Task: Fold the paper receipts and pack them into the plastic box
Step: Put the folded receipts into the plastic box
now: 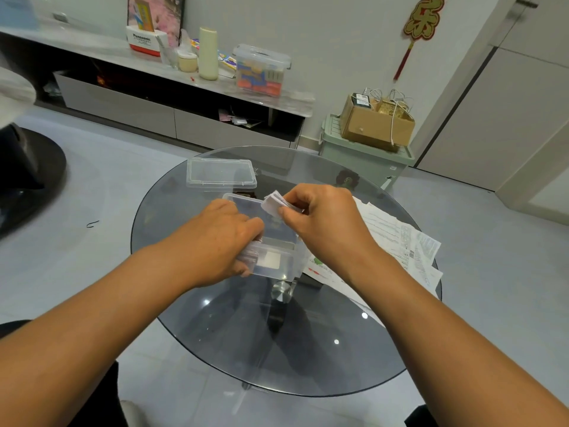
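A clear plastic box [278, 241] stands open in the middle of the round glass table [234, 334]. My left hand [228, 238] reaches into its near left end, fingers curled around folded receipts [248, 255] packed inside. My right hand [320, 217] hovers over the far right of the box and pinches a small stack of folded receipts [274, 202] between thumb and fingers. The box's clear lid [221, 174] lies separately on the table behind the box. Unfolded receipts [400, 241] are spread flat to the right, partly under my right forearm.
A green storage bin [363, 155] with a cardboard box on it stands beyond the table. A long low cabinet [172, 118] along the wall carries bottles, cartons and a clear container. A dark round base sits at the far left on the floor.
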Demonstrator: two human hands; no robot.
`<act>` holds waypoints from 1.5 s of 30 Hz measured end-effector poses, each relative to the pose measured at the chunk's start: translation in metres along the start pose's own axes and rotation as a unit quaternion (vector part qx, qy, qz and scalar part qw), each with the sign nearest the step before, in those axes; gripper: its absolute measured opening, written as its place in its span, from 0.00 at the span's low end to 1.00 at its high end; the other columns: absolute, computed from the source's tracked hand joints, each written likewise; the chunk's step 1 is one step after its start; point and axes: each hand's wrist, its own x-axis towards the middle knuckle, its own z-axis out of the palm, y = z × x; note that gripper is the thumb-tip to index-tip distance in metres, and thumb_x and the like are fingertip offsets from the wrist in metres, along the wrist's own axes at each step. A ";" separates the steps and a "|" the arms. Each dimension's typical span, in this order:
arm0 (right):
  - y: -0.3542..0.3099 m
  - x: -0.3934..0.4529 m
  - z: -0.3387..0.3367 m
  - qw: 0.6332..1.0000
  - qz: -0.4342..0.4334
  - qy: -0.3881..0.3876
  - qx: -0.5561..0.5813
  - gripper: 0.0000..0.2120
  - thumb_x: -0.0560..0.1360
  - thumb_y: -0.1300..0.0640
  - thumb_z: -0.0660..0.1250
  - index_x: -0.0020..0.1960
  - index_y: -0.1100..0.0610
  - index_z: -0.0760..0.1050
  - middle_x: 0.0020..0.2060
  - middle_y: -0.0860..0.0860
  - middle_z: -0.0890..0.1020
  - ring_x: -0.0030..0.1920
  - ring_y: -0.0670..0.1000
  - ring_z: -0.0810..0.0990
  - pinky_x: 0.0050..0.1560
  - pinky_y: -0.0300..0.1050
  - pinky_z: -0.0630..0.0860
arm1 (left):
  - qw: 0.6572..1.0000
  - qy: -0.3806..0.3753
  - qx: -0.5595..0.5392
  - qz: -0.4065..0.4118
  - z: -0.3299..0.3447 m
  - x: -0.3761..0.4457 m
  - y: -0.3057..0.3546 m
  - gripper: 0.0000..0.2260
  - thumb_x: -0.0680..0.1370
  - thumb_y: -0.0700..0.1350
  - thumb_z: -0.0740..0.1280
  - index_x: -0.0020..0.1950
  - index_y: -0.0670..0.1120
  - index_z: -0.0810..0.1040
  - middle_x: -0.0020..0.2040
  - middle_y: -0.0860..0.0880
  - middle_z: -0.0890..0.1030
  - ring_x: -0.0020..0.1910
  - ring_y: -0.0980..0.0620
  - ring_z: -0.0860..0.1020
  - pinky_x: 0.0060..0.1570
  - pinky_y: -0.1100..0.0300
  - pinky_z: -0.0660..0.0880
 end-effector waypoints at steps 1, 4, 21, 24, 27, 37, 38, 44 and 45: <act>-0.001 0.002 0.002 1.000 -0.005 -0.008 -0.011 0.04 0.78 0.54 0.72 0.49 0.50 0.85 0.39 0.46 0.85 0.40 0.49 0.82 0.44 0.53 0.82 | 1.000 -0.003 -0.006 -0.006 0.000 0.000 0.000 0.21 0.73 0.62 0.73 0.58 0.56 0.70 0.47 0.58 0.72 0.53 0.53 0.66 0.60 0.56 0.67; -0.005 0.009 0.010 0.996 -0.038 -0.041 -0.072 0.05 0.78 0.54 0.71 0.45 0.53 0.83 0.37 0.49 0.83 0.39 0.52 0.81 0.42 0.53 0.81 | 0.998 -0.016 -0.043 -0.032 0.001 -0.004 -0.003 0.21 0.73 0.58 0.74 0.61 0.57 0.71 0.49 0.54 0.71 0.57 0.52 0.66 0.58 0.55 0.72; -0.042 0.048 0.048 0.943 -0.055 -0.258 -0.203 0.08 0.77 0.64 0.67 0.49 0.56 0.84 0.35 0.50 0.75 0.33 0.52 0.74 0.29 0.41 0.63 | 0.953 -0.027 -0.301 -0.026 -0.018 -0.019 -0.034 0.10 0.74 0.45 0.77 0.49 0.60 0.84 0.54 0.64 0.82 0.70 0.61 0.72 0.73 0.56 0.66; -0.044 0.049 0.049 0.949 -0.027 -0.254 -0.188 0.08 0.78 0.62 0.66 0.52 0.56 0.84 0.42 0.53 0.79 0.41 0.56 0.76 0.39 0.44 0.69 | 0.943 0.001 -0.330 -0.031 -0.026 -0.023 -0.031 0.10 0.71 0.47 0.80 0.46 0.60 0.83 0.52 0.65 0.78 0.55 0.66 0.76 0.57 0.62 0.73; -0.041 0.047 0.051 0.958 0.017 -0.245 -0.148 0.09 0.80 0.58 0.66 0.53 0.55 0.85 0.48 0.56 0.85 0.48 0.58 0.81 0.44 0.47 0.74 | 0.948 0.027 -0.311 -0.066 -0.026 -0.027 -0.033 0.11 0.70 0.50 0.80 0.45 0.59 0.80 0.53 0.64 0.73 0.54 0.64 0.74 0.53 0.63 0.72; -0.036 0.048 0.056 0.967 0.083 -0.200 -0.131 0.08 0.80 0.58 0.67 0.51 0.57 0.86 0.48 0.56 0.86 0.50 0.59 0.83 0.46 0.46 0.78 | 0.967 0.014 -0.239 -0.081 -0.026 -0.028 -0.034 0.09 0.73 0.50 0.78 0.42 0.55 0.77 0.50 0.55 0.80 0.50 0.54 0.78 0.52 0.49 0.77; -0.036 0.048 0.053 0.969 0.081 -0.195 -0.131 0.09 0.80 0.58 0.66 0.50 0.57 0.85 0.48 0.57 0.86 0.50 0.60 0.84 0.49 0.48 0.80 | 0.971 0.015 -0.227 -0.077 -0.025 -0.027 -0.033 0.08 0.73 0.50 0.77 0.43 0.55 0.78 0.50 0.55 0.80 0.49 0.53 0.78 0.51 0.49 0.78; -0.029 0.046 -0.006 0.995 0.079 -0.054 -0.025 0.11 0.83 0.58 0.63 0.55 0.56 0.85 0.44 0.55 0.87 0.47 0.57 0.86 0.54 0.57 0.83 | 0.989 0.034 -0.117 -0.089 -0.021 -0.024 -0.033 0.10 0.78 0.53 0.72 0.46 0.50 0.74 0.47 0.51 0.77 0.44 0.49 0.76 0.46 0.50 0.76; -0.021 0.043 -0.016 0.996 0.089 -0.022 0.006 0.11 0.82 0.58 0.64 0.54 0.55 0.85 0.43 0.54 0.87 0.46 0.56 0.86 0.53 0.57 0.83 | 0.989 0.042 -0.099 -0.101 -0.020 -0.023 -0.034 0.10 0.79 0.53 0.71 0.45 0.50 0.72 0.46 0.50 0.77 0.43 0.48 0.76 0.44 0.51 0.76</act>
